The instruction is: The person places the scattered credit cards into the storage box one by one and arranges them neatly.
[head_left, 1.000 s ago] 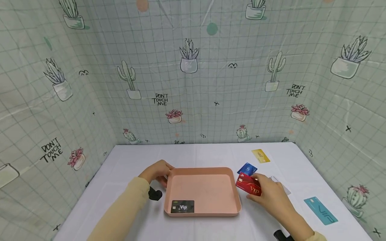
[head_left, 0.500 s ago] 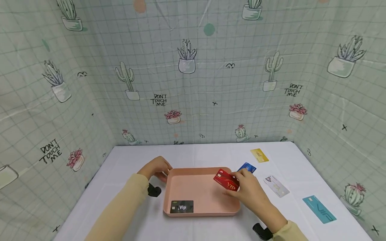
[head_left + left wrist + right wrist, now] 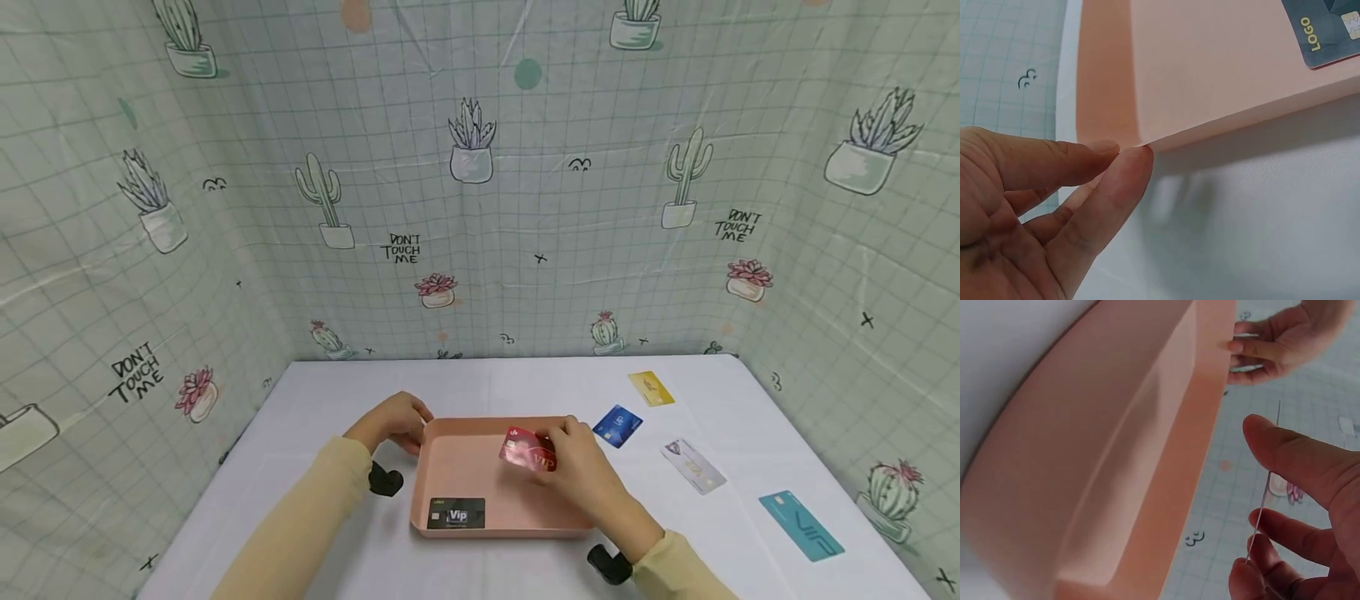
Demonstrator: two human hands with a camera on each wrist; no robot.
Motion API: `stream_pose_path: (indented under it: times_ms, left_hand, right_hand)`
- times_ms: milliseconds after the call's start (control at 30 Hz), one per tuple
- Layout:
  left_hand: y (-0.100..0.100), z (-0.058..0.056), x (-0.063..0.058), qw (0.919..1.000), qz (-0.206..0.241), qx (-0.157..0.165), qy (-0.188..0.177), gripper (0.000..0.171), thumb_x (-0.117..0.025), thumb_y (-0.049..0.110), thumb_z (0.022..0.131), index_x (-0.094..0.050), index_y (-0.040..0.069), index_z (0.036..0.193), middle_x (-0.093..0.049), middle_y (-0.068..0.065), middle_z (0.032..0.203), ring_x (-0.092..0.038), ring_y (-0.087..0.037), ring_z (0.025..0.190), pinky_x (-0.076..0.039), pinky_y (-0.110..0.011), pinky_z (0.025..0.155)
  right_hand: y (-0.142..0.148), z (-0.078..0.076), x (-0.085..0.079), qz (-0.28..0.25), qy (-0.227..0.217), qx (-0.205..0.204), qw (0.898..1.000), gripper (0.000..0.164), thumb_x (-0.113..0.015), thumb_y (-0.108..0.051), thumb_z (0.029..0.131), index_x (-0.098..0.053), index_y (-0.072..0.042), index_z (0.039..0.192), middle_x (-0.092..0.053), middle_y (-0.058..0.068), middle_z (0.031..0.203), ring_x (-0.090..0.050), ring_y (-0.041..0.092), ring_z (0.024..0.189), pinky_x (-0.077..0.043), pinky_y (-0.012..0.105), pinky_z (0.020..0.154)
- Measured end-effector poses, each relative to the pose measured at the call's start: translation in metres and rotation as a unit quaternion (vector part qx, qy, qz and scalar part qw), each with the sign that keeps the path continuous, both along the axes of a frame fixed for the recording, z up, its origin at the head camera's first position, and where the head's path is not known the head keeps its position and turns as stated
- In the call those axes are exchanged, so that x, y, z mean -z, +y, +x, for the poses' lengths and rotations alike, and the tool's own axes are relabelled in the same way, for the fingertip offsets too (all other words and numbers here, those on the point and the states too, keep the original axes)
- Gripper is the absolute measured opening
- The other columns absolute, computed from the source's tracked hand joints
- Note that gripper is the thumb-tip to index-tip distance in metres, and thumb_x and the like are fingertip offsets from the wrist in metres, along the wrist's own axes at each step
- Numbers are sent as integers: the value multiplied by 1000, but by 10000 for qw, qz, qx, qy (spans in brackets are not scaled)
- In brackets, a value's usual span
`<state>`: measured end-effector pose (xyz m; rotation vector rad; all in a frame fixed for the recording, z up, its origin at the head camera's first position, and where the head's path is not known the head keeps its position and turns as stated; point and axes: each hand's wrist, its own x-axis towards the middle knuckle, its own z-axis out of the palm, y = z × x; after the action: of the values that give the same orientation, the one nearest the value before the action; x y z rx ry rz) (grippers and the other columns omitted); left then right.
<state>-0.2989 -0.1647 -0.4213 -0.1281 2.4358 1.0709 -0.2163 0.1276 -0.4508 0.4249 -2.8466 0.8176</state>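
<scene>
Starting left of the tray, a yellow sleeve (image 3: 300,508) leads up to the left hand (image 3: 387,422), and what a neat hold: thumb and finger clamped on the rim at the tray's back-left corner, as the left wrist view shows close up. Here's the tray (image 3: 459,465) itself, pink, on the white table (image 3: 517,571). In its near-left corner lies the black card (image 3: 456,513), flat, "Vip" facing up. Over the tray's right half, there's the red card (image 3: 523,450), held clear of the floor! The right hand (image 3: 588,475) has it pinched, thumb on one face, fingers on the other. Out past the tray's right side: the blue card (image 3: 618,426) near the back-right corner, the gold card (image 3: 652,388) farther back, the white card (image 3: 693,466) off the right edge, and the teal card (image 3: 802,525) farthest right, roughly level with the tray's near edge.
</scene>
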Motion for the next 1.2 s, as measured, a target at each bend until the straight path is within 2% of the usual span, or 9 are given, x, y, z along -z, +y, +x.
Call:
stream_pose_path:
  times_ms: [267,433,500,700,833,933,1033,1133,1200]
  left_hand:
    - [-1,0,1,10000,-54,25,13,38,-69,-11,87,-68,-2,124,-73,-17,89,-66,-15,63,-64,-29,65]
    - [0,1,1,9998,-189,78,68,39,-69,-10,87,-68,-1,124,-72,-15,93,-67,-14,63,-63,-28,64]
    - [0,1,1,9997,-214,98,71,39,-69,-11,87,-68,-1,124,-71,-15,94,-66,-14,63,-63,-28,63]
    - [0,1,2,9997,-190,135,10,40,-68,-12,87,-68,0,125,-69,-15,86,-63,-13,62,-63,-27,64]
    - [0,3,2,9996,-259,82,17,40,-68,-12,87,-68,0,125,-67,-12,83,-62,-13,61,-63,-27,64]
    - [0,3,3,9995,-310,37,52,40,-68,-11,87,-68,1,126,-67,-11,80,-61,-13,60,-63,-27,63]
    - [1,3,4,9994,-338,-19,91,40,-69,-10,88,-69,1,126,-67,-11,78,-61,-13,60,-63,-27,63]
    - [1,3,6,9992,-362,-29,142,40,-69,-10,88,-69,2,126,-66,-11,78,-61,-13,60,-63,-27,63]
    - [1,4,5,9991,-380,-21,176,40,-69,-10,88,-69,1,126,-66,-11,79,-61,-13,59,-63,-27,63]
  right_hand:
    - [-13,-4,6,-56,152,-141,9998,53,-96,-17,71,-71,0,114,-60,19,117,-51,39,122,-54,52,103]
    - [-20,-4,13,104,193,-106,9997,53,-96,-19,70,-71,-1,113,-60,16,110,-52,34,110,-54,49,93]
    - [-24,-4,15,74,74,-119,9999,53,-96,-18,70,-71,-1,114,-60,14,108,-53,30,105,-55,47,89]
    - [-36,-3,17,-213,-356,-236,9989,53,-94,-12,73,-70,0,119,-60,14,113,-54,27,105,-58,46,94]
    - [-43,-3,19,-286,-444,-336,9980,52,-92,-10,75,-69,-1,121,-60,14,113,-54,27,107,-58,46,96]
    - [-47,-4,21,-331,-388,-412,9978,46,-92,-8,75,-67,-4,113,-59,12,108,-52,26,104,-60,43,90]
    - [-50,-4,23,-358,-390,-459,9975,34,-92,-7,75,-64,-9,94,-55,8,100,-49,24,99,-57,40,83]
    - [-53,-5,25,-335,-448,-460,9974,33,-92,-10,75,-60,-13,81,-52,6,95,-47,24,97,-53,38,79]
    - [-56,-6,26,-318,-494,-446,9973,33,-92,-12,75,-60,-13,77,-52,6,94,-47,23,96,-52,37,78]
